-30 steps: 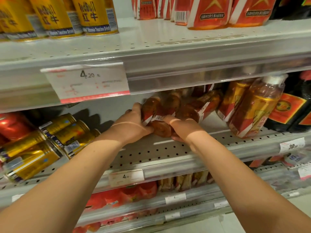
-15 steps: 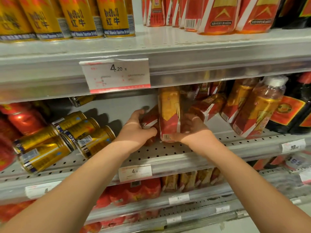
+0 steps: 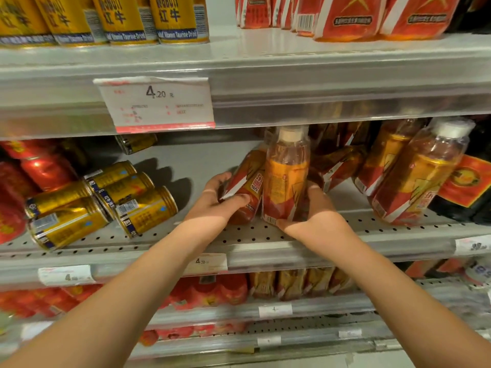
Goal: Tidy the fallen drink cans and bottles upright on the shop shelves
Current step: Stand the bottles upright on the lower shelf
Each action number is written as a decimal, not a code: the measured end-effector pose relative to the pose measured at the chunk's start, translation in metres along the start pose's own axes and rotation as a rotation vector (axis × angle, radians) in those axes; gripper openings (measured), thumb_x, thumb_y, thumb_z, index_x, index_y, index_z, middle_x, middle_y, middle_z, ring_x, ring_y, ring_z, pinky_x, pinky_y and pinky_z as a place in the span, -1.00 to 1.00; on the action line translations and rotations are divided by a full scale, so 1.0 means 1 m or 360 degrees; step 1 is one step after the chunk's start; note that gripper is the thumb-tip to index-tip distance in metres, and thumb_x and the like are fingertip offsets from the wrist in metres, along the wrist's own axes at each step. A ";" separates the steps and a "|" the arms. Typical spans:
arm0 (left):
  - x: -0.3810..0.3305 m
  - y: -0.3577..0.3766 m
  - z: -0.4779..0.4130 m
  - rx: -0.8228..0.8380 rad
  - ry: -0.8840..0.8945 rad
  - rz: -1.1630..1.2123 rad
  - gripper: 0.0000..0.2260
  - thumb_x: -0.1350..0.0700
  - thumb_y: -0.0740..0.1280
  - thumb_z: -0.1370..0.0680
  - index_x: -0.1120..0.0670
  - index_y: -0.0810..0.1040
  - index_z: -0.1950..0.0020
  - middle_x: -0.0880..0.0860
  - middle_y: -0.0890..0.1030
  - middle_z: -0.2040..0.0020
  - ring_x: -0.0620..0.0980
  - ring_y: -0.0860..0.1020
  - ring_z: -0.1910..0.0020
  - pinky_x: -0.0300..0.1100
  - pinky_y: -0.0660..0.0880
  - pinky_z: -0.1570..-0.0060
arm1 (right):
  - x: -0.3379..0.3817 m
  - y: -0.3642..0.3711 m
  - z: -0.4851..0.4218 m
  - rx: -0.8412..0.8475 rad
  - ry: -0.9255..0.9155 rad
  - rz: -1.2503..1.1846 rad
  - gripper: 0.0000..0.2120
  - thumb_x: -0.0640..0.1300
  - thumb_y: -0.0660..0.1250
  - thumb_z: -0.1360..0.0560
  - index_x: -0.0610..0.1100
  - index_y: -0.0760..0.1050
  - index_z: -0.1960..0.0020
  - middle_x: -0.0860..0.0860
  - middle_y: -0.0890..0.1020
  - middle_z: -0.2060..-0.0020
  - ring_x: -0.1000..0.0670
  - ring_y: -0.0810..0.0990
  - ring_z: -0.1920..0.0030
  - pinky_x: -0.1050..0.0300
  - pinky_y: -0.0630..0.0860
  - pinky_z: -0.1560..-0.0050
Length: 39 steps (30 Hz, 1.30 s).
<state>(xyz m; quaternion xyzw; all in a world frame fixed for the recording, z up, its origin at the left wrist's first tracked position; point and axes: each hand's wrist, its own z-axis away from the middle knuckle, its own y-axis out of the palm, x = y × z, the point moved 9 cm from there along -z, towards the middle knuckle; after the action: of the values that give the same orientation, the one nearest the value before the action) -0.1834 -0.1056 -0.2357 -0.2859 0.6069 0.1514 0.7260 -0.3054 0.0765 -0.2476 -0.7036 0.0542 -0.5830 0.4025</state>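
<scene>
On the middle shelf (image 3: 239, 235) my right hand (image 3: 313, 216) grips the base of an amber drink bottle (image 3: 287, 176) with an orange-red label and white cap; it stands upright. My left hand (image 3: 216, 205) grips a second bottle (image 3: 247, 181) of the same kind, which leans to the right against the upright one. Behind them more such bottles (image 3: 337, 166) lie tipped over. Two further bottles (image 3: 417, 173) lean at the right. Several gold cans (image 3: 106, 200) lie on their sides at the left.
The upper shelf carries upright gold cans (image 3: 127, 19) and red-labelled bottles (image 3: 350, 17), with a 4.20 price tag (image 3: 156, 104) on its front rail. Red bottles (image 3: 34, 171) crowd the far left, dark bottles (image 3: 473, 181) the far right. Lower shelves hold more drinks.
The bottle in my right hand went from lying to upright on the shelf. My left hand has lifted its bottle from lying to a lean. The view shifted left.
</scene>
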 end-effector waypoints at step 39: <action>-0.030 0.038 0.023 0.0121 0.0426 -0.0593 -0.40 -0.17 0.35 -0.57 -0.27 0.11 -0.51 -0.12 0.34 -0.34 -0.04 0.45 -0.23 -0.13 0.45 -0.14 | -0.023 -0.059 0.039 -0.0252 0.0029 0.0212 -0.37 0.38 0.39 -0.38 0.17 0.18 -0.26 0.22 0.57 0.28 0.21 0.53 0.36 0.39 0.30 0.52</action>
<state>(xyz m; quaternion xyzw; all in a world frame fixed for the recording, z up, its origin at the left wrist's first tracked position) -0.1936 -0.0578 -0.2132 -0.3829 0.6397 -0.0475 0.6648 -0.3025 0.1480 -0.2279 -0.7227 0.1505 -0.5553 0.3829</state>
